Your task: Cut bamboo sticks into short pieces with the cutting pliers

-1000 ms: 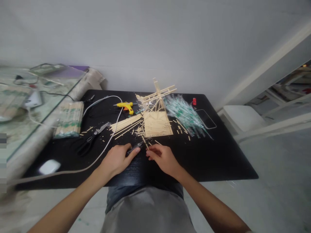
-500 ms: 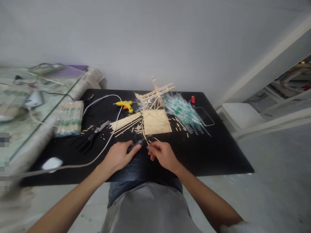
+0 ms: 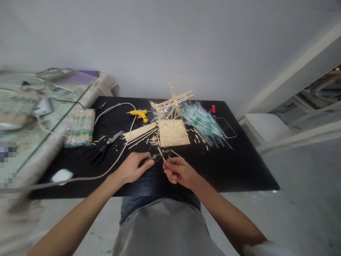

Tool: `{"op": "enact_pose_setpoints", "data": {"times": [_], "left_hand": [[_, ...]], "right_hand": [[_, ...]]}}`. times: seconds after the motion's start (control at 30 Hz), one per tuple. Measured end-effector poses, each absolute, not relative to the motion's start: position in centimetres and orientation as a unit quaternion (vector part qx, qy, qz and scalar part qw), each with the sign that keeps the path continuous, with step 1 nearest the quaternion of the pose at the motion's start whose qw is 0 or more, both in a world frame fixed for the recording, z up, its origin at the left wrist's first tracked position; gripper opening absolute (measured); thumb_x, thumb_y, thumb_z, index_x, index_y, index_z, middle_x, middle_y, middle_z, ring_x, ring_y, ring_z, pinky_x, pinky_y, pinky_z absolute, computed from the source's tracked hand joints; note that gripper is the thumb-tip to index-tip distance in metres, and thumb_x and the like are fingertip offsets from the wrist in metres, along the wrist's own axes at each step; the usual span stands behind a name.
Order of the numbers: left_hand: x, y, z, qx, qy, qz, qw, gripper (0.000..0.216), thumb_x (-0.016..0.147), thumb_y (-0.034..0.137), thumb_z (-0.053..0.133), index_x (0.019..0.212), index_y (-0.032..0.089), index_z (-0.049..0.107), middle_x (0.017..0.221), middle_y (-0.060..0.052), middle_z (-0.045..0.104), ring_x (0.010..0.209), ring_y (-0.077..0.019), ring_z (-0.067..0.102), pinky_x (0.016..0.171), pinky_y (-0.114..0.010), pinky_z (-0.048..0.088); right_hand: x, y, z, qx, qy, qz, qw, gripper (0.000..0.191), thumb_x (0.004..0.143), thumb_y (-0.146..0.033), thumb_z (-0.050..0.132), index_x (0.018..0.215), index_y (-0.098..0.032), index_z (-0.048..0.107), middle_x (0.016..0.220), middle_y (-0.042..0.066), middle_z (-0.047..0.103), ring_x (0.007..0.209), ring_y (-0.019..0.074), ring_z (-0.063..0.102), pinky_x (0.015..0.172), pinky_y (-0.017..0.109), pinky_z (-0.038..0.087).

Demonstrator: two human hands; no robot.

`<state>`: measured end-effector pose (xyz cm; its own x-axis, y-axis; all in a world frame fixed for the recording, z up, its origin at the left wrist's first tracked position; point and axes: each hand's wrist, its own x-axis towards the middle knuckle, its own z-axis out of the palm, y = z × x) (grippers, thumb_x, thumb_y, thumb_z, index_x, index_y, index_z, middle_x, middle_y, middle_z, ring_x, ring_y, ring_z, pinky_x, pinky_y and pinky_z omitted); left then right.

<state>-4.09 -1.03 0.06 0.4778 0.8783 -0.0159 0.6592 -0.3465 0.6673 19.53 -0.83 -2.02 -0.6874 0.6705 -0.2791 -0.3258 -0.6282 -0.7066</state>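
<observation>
Starting far left of the wooden square point(image 3: 173, 137): a glass table point(image 3: 57, 113), bearing a bundle of sticks point(image 3: 17, 110) and a white box point(image 3: 42, 106). Now onto the black table point(image 3: 229, 170), well left of the square: a rounded white block point(image 3: 62, 176) toward the front, a clear-wrapped packet point(image 3: 80, 128) of sticks roughly level with the square. Closer in, black-handled scissors point(image 3: 108, 142), then a white cable point(image 3: 114, 164) looping past on the square's left.

And here, in front of the square and to its left, the left hand point(image 3: 137, 165): curled round the handles of dark pliers point(image 3: 156, 156), thumb along the top. Behind-left of the square, a yellow glue gun point(image 3: 139, 113); just left, a fan of loose sticks point(image 3: 140, 135).

Right in front of the square, a short stick point(image 3: 161, 155), tilted, far end near the square's front edge, crossing by the head of the pliers; gripped there or not, cannot tell. Directly behind the square, a tall stick frame point(image 3: 174, 103). In front and slightly right, the right hand point(image 3: 179, 170): thumb and fingertips pinching the stick's near end, other fingers curled. Right of the square, crumpled wrappers point(image 3: 204, 122), then a phone point(image 3: 226, 127).
</observation>
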Motion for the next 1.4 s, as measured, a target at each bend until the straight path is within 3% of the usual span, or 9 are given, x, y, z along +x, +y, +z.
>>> {"op": "enact_pose_setpoints", "data": {"times": [0.17,0.3,0.37,0.5,0.7,1.03,1.17,1.27,1.4], "left_hand": [[-4.1,-0.9,-0.4,0.793,0.506,0.166,0.294,0.049,0.103,0.053,0.037,0.071,0.019,0.054,0.063,0.002,0.053,0.060,-0.0142,0.052,0.064,-0.028,0.036],[-4.4,-0.8,-0.8,0.786,0.525,0.147,0.293,0.053,0.103,0.057,0.037,0.070,0.019,0.054,0.062,0.003,0.054,0.060,-0.0139,0.053,0.063,-0.028,0.035],[-4.5,-0.7,-0.9,0.783,0.532,0.136,0.294,0.055,0.102,0.058,0.037,0.069,0.019,0.055,0.062,0.002,0.054,0.060,-0.0138,0.054,0.063,-0.028,0.034],[-4.3,-0.8,-0.8,0.787,0.526,0.103,0.307,0.057,0.102,0.060,0.037,0.070,0.018,0.059,0.062,0.001,0.058,0.061,-0.0147,0.057,0.062,-0.028,0.033],[-3.5,-1.0,-0.3,0.799,0.500,0.096,0.320,0.059,0.103,0.060,0.035,0.071,0.018,0.061,0.066,-0.001,0.064,0.062,-0.0146,0.059,0.063,-0.028,0.033],[-5.0,-1.3,-1.0,0.752,0.572,0.098,0.313,0.060,0.099,0.063,0.041,0.066,0.019,0.064,0.065,-0.003,0.067,0.067,-0.0191,0.064,0.066,-0.028,0.037],[-6.3,-1.9,-2.0,0.700,0.598,0.165,0.354,0.061,0.099,0.064,0.038,0.063,0.020,0.059,0.060,-0.001,0.061,0.062,-0.0177,0.057,0.064,-0.028,0.038],[-6.8,-2.3,-3.2,0.658,0.616,0.195,0.386,0.063,0.099,0.066,0.034,0.059,0.020,0.050,0.053,0.002,0.051,0.055,-0.0150,0.049,0.059,-0.027,0.035],[-7.0,-2.5,-4.1,0.621,0.627,0.220,0.415,0.064,0.099,0.067,0.032,0.060,0.020,0.050,0.050,0.003,0.050,0.051,-0.0139,0.045,0.056,-0.027,0.033]], "right_hand": [[19.3,-1.0,-2.8,-0.286,-0.307,0.854,0.307,0.037,0.074,-0.046,0.089,0.080,-0.014,0.071,0.058,-0.005,0.054,0.045,0.0048,0.044,0.044,0.020,0.039],[19.7,-0.6,-3.3,-0.334,-0.415,0.780,0.328,0.037,0.081,-0.047,0.082,0.090,-0.013,0.072,0.069,0.000,0.066,0.057,0.0111,0.064,0.058,0.025,0.053],[20.1,-0.2,-3.1,-0.369,-0.457,0.725,0.358,0.037,0.077,-0.041,0.086,0.099,-0.017,0.069,0.085,0.003,0.072,0.066,0.0131,0.069,0.064,0.027,0.057],[20.8,0.6,-2.2,-0.357,-0.504,0.688,0.381,0.065,0.069,-0.024,0.091,0.126,-0.030,0.062,0.126,0.003,0.067,0.073,0.0108,0.072,0.075,0.030,0.063],[20.9,1.1,-1.7,-0.309,-0.497,0.759,0.285,0.048,0.074,-0.025,0.088,0.118,-0.019,0.071,0.076,0.000,0.076,0.078,0.0197,0.077,0.077,0.035,0.064],[22.2,2.2,-1.9,-0.379,-0.513,0.700,0.322,0.055,0.073,-0.025,0.086,0.126,-0.019,0.069,0.074,0.001,0.078,0.076,0.0209,0.078,0.081,0.036,0.062],[24.2,4.1,-1.7,-0.482,-0.568,0.583,0.325,0.046,0.077,-0.017,0.078,0.122,-0.017,0.069,0.072,0.002,0.077,0.074,0.0216,0.079,0.077,0.034,0.062],[26.1,5.6,-1.7,-0.569,-0.610,0.472,0.286,0.042,0.080,-0.009,0.071,0.121,-0.016,0.070,0.069,0.002,0.075,0.076,0.0224,0.079,0.073,0.031,0.061],[28.4,6.8,-2.0,-0.631,-0.648,0.354,0.239,0.044,0.080,0.000,0.065,0.118,-0.019,0.073,0.068,0.001,0.074,0.073,0.0214,0.078,0.074,0.032,0.059]]}}
